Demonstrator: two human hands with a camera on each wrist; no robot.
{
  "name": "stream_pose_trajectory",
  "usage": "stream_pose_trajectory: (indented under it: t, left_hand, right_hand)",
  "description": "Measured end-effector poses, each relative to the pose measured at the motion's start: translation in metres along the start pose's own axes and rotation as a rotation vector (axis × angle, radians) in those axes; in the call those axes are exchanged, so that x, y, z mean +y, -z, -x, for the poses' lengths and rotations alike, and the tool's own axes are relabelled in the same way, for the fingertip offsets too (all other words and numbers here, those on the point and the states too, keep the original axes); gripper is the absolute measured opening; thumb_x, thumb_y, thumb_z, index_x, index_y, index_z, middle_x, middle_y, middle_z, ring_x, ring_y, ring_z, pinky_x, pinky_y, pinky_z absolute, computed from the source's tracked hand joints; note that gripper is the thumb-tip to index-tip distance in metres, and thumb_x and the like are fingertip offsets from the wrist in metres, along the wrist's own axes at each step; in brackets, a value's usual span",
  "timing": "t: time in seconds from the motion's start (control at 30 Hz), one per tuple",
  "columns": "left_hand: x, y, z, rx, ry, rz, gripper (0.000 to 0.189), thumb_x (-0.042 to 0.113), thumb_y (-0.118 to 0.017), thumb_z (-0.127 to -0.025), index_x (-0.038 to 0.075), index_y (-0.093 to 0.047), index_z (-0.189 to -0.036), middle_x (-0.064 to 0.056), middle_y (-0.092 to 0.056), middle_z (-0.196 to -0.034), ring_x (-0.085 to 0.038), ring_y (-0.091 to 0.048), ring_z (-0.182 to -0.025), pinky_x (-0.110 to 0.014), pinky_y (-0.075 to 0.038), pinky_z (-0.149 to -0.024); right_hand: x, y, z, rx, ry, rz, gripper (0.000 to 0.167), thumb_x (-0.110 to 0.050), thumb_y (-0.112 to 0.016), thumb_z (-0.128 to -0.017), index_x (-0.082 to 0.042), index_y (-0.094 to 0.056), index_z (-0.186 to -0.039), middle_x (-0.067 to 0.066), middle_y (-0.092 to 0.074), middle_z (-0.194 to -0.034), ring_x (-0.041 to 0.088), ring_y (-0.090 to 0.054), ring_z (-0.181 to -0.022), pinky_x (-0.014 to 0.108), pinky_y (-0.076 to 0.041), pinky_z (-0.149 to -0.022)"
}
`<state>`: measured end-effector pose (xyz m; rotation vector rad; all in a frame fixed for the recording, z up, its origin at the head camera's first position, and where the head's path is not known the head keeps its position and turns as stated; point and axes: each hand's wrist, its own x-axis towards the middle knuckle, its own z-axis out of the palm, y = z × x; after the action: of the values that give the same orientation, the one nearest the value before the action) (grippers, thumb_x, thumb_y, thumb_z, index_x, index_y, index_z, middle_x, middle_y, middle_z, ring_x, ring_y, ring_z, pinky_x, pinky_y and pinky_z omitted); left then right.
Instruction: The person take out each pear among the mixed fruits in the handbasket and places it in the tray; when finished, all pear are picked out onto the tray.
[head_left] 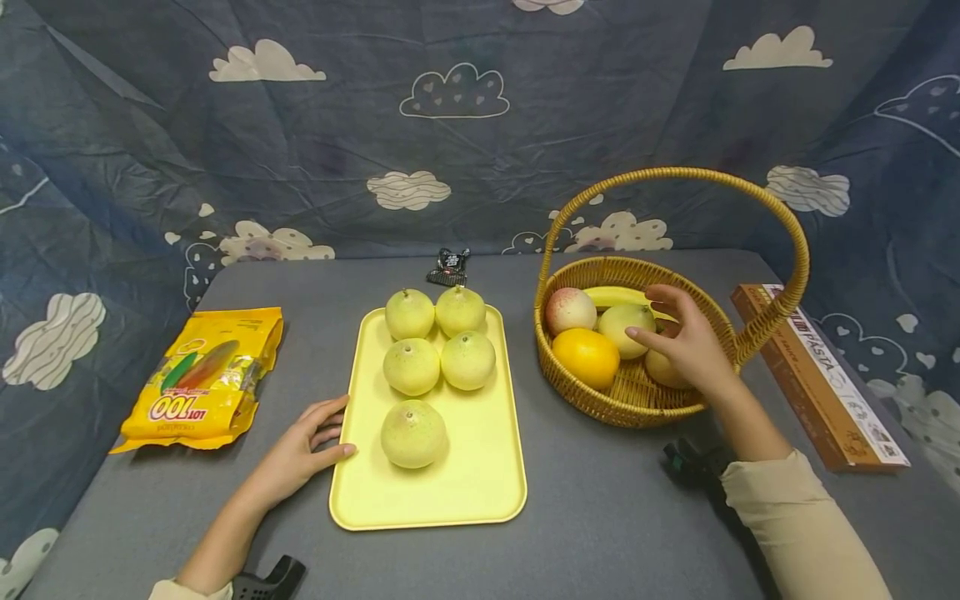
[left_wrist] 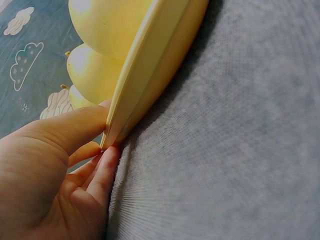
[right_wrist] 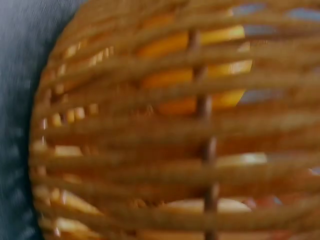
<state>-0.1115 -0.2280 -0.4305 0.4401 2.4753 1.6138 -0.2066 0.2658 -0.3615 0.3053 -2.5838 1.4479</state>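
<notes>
A yellow tray (head_left: 465,500) bears several pale green round fruits (head_left: 413,434) that look like pomelos. My left hand (head_left: 303,446) grips its left rim, thumb on the edge and fingers against the underside in the left wrist view. On the right stands a wicker basket (head_left: 585,407). Inside are a peach (head_left: 572,311), an orange (head_left: 586,357), a banana (head_left: 611,297), a pale green fruit (head_left: 626,330) and another roundish fruit (head_left: 663,369), partly hidden. Over the basket, my right hand (head_left: 693,346) has parted, bent fingers beside the pale green fruit. The right wrist view shows only wicker wall (right_wrist: 150,125) and blurred fruit behind it.
A yellow snack bag (head_left: 202,379) lies at the left. Behind the tray is a small black wrapped packet (head_left: 450,265). A long brown pasta box (head_left: 821,379) lies right of the basket, whose tall handle (head_left: 678,173) arches above it.
</notes>
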Motion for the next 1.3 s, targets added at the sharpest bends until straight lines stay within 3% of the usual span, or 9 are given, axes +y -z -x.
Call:
stream_pose_trajectory:
  t: [0.33,0.53,0.8,1.03,1.17,1.3]
  left_hand:
    - [-0.003,0.001,0.0,0.001,0.015,-0.007,0.07,0.015,-0.068,-0.081,-0.002,-0.03,-0.138,-0.019,-0.031,-0.133,-0.031,-0.04,-0.115,-0.018,-0.042,-0.09]
    - [-0.005,0.001,-0.001,0.0,0.002,-0.012,0.07,0.015,-0.068,-0.081,-0.003,-0.03,-0.137,-0.02,-0.032,-0.132,-0.033,-0.04,-0.114,-0.023,-0.042,-0.091]
    - [-0.003,0.002,-0.001,0.0,0.01,-0.007,0.071,0.016,-0.068,-0.081,-0.002,-0.03,-0.138,-0.019,-0.031,-0.132,-0.032,-0.04,-0.115,-0.016,-0.042,-0.09]
    - [-0.002,0.0,0.0,0.002,0.009,-0.005,0.07,0.015,-0.068,-0.081,-0.003,-0.031,-0.137,-0.019,-0.032,-0.132,-0.032,-0.04,-0.114,-0.023,-0.042,-0.091]
    - [-0.001,0.0,0.0,-0.004,0.009,-0.01,0.069,0.015,-0.067,-0.082,-0.003,-0.03,-0.137,-0.021,-0.031,-0.132,-0.033,-0.04,-0.115,-0.031,-0.042,-0.093]
    - [0.0,0.001,0.0,-0.005,0.015,-0.008,0.069,0.016,-0.067,-0.082,-0.003,-0.03,-0.137,-0.02,-0.031,-0.132,-0.033,-0.04,-0.115,-0.031,-0.042,-0.093]
  right_hand:
    - [0.012,0.013,-0.014,-0.178,-0.043,0.098,0.062,-0.022,-0.068,-0.081,0.003,-0.037,-0.129,0.021,-0.039,-0.127,0.037,-0.038,-0.115,0.053,-0.035,-0.094]
    - [0.017,0.021,-0.02,-0.302,-0.062,0.198,0.065,-0.028,-0.069,-0.081,0.0,-0.038,-0.131,0.024,-0.038,-0.129,0.043,-0.041,-0.112,0.055,-0.04,-0.089]
    - [0.018,0.02,-0.028,-0.408,-0.032,0.347,0.079,-0.04,-0.071,-0.075,-0.006,-0.033,-0.135,0.025,-0.035,-0.131,0.04,-0.036,-0.114,0.056,-0.033,-0.091]
    - [0.019,0.018,-0.026,-0.347,-0.021,0.363,0.08,-0.038,-0.075,-0.072,-0.002,-0.036,-0.132,0.026,-0.038,-0.128,0.041,-0.039,-0.111,0.056,-0.034,-0.089]
    - [0.019,0.017,-0.024,-0.247,0.007,0.329,0.077,-0.028,-0.077,-0.072,0.003,-0.037,-0.13,0.027,-0.038,-0.127,0.04,-0.04,-0.108,0.055,-0.036,-0.088]
    - [0.018,0.019,-0.021,-0.135,0.05,0.267,0.073,-0.019,-0.078,-0.07,0.004,-0.038,-0.127,0.025,-0.037,-0.124,0.039,-0.038,-0.107,0.055,-0.037,-0.085]
